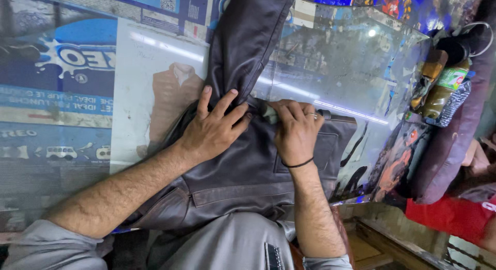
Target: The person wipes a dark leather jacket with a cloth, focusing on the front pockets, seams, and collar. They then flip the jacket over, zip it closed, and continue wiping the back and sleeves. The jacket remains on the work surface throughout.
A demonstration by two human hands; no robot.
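Grey cloth (235,244) at 6 o'clock lies nearest my view, with a sleeve cuff at either lower corner. Above it, a dark leather jacket (248,166) is spread flat on the counter (361,58), its hem band at 6 o'clock and one sleeve (243,37) running up to 12 o'clock. My left hand (212,130) rests palm-down on the jacket at centre, fingers spread wide and pressing the leather near the base of the sleeve; its grip holds nothing closed, only bears down. My right hand (296,130), just beside it toward 3 o'clock, has its fingers curled onto a fold of the leather at the same seam; whether it pinches the fold I cannot tell. A ring shows on one finger and a black band (298,164) circles the wrist. The counter is topped with a clear glossy sheet over printed posters (57,94). At 2 o'clock, well apart from the hands, bottles (439,89) lie against a dark cushion (454,146). Red cloth (454,216) shows at 4 o'clock.
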